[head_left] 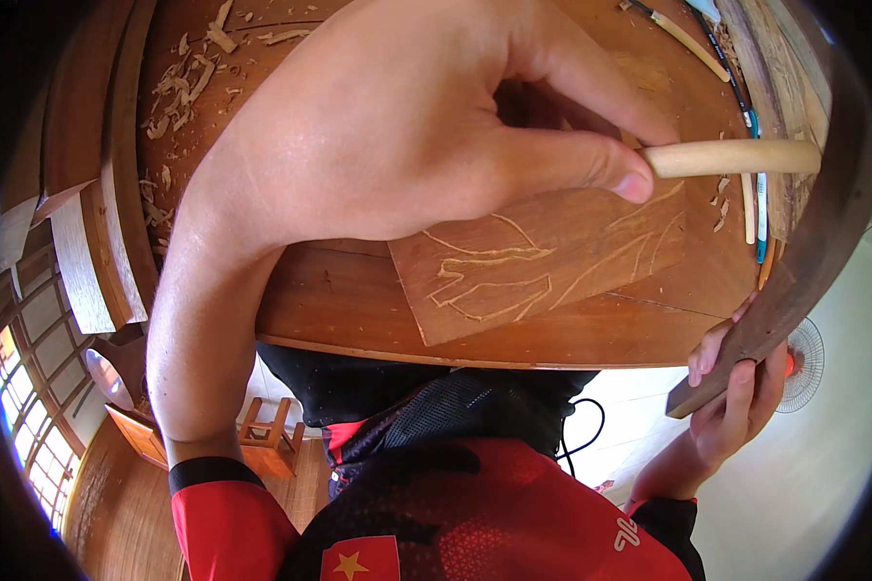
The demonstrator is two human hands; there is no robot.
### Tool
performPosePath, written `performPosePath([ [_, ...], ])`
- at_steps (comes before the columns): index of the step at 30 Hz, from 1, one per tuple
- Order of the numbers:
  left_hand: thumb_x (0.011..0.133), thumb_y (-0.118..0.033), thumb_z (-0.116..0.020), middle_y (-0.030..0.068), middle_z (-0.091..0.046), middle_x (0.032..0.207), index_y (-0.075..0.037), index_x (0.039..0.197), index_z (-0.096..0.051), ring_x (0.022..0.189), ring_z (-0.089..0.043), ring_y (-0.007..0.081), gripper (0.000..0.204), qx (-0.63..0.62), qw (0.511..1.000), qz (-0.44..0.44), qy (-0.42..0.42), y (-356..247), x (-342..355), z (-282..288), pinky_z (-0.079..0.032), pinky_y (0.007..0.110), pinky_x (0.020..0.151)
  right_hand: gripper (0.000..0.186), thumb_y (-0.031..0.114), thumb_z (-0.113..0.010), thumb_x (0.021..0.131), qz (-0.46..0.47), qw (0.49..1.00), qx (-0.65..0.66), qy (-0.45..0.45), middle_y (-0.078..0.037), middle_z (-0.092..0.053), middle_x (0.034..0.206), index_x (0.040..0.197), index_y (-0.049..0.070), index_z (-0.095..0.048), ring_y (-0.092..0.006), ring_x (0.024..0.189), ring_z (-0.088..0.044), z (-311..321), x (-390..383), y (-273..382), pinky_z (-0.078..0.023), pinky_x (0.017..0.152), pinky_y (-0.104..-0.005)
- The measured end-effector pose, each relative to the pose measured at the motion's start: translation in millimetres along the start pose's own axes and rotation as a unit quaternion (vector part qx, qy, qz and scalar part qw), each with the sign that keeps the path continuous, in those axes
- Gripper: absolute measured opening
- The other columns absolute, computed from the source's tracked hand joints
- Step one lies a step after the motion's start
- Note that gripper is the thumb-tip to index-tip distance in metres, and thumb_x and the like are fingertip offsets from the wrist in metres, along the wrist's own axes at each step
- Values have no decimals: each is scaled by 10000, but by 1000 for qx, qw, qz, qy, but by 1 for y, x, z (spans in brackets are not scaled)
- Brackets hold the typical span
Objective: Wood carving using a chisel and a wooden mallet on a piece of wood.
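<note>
My left hand (436,136) reaches across the table and is closed on a carving chisel with a pale round wooden handle (731,159). Its blade is hidden behind my fingers. Below that hand lies a flat brown wooden board (543,261) with curved outlines cut into its surface. At the lower right my right hand (736,392) wraps round the near end of a long dark wooden bar (794,281). The bar slants up to the right, and its side appears to meet the butt of the chisel handle; I cannot tell whether they touch.
Wood shavings (179,92) are scattered on the brown wooden table (329,300). Slim tools, including a wood-handled one (690,45) and a blue pen-like one (762,213), lie along the right side by a rough plank (770,107). A stool (269,441) and a fan (802,366) stand beyond.
</note>
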State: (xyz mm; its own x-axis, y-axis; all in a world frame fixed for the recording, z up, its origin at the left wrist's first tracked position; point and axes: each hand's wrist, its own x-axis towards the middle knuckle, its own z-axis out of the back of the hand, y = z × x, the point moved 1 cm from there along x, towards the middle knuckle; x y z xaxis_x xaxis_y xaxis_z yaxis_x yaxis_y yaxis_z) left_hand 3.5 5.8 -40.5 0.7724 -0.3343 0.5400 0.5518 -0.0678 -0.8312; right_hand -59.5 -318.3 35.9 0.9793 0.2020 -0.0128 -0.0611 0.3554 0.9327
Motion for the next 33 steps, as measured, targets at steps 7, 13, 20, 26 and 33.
performPosePath([
  [7, 856, -69, -757, 91, -698, 644, -22, 1002, -770, 453, -587, 133, 154, 57, 997, 39, 37, -12, 7, 0, -441, 283, 474, 626, 282, -571, 973, -57, 995, 78, -34, -196, -488, 1178, 1389, -137, -363, -172, 694, -551, -14, -4, -7, -447, 531, -264],
  [13, 870, -66, -739, 94, -690, 633, -23, 1005, -770, 451, -586, 132, 145, 108, 989, 71, 66, -23, 14, 3, -433, 279, 464, 633, 280, -583, 974, -86, 991, 104, -12, -187, -487, 1200, 1409, -124, -364, -173, 713, -550, -12, -5, -15, -438, 522, -272],
  [20, 880, -51, -696, 95, -691, 631, -4, 1018, -765, 475, -600, 113, 162, -17, 976, 180, 124, -51, 37, 17, -445, 261, 469, 653, 293, -591, 973, -105, 985, 134, -34, -186, -490, 1198, 1410, -136, -363, -174, 712, -551, -16, -5, -18, -432, 520, -270],
  [26, 878, -48, -693, 92, -694, 634, -4, 1017, -765, 477, -598, 107, 163, 15, 977, 180, 115, -46, 35, 15, -444, 258, 469, 656, 288, -597, 971, -110, 983, 142, -31, -179, -497, 1203, 1417, -129, -357, -173, 716, -545, -16, -8, -20, -431, 521, -272],
  [33, 877, -45, -690, 89, -697, 639, -3, 1017, -766, 479, -596, 99, 164, 52, 977, 180, 102, -43, 32, 11, -442, 253, 468, 657, 283, -594, 973, -130, 979, 154, -17, -177, -494, 1224, 1419, -132, -348, -180, 711, -546, -16, -15, -25, -437, 521, -282],
])
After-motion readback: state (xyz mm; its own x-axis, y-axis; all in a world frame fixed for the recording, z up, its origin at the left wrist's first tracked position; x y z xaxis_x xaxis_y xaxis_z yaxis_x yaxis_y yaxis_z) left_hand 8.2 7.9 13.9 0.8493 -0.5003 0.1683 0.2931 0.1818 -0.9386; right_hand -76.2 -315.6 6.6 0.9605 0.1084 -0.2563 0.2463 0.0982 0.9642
